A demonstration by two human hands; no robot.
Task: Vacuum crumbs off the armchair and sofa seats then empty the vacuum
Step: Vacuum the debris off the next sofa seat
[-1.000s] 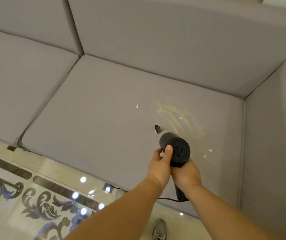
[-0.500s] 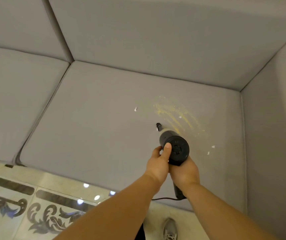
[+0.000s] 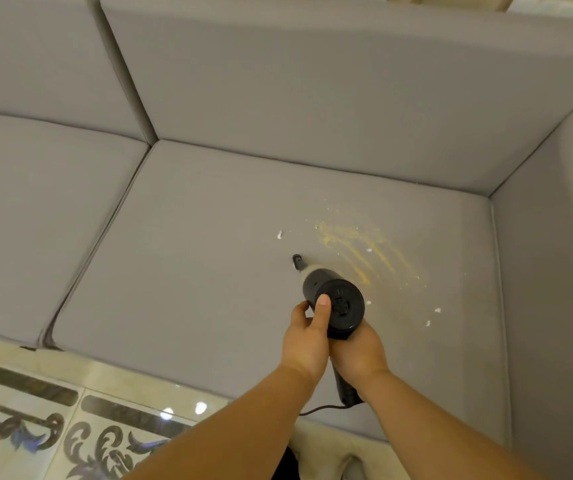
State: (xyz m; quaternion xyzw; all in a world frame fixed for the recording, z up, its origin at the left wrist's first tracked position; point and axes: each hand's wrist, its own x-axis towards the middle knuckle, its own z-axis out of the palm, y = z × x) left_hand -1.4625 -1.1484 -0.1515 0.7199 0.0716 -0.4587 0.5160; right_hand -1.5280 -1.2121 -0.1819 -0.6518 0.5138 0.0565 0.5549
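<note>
One handheld vacuum [image 3: 334, 299], black, with one cord [image 3: 316, 409] trailing from its handle. Two hands on it: one left hand [image 3: 307, 337], one right hand [image 3: 359, 355]. Two grey seat cushions [image 3: 243, 289] show on the sofa, with two back cushions [image 3: 313, 91] behind them. One smear of yellow crumbs [image 3: 364, 252] lies on the nearer seat, and I count five small white bits [image 3: 280, 234] scattered around it. One armrest [image 3: 562, 271] stands at the right side. One patterned tile floor [image 3: 53, 427] runs below.
</note>
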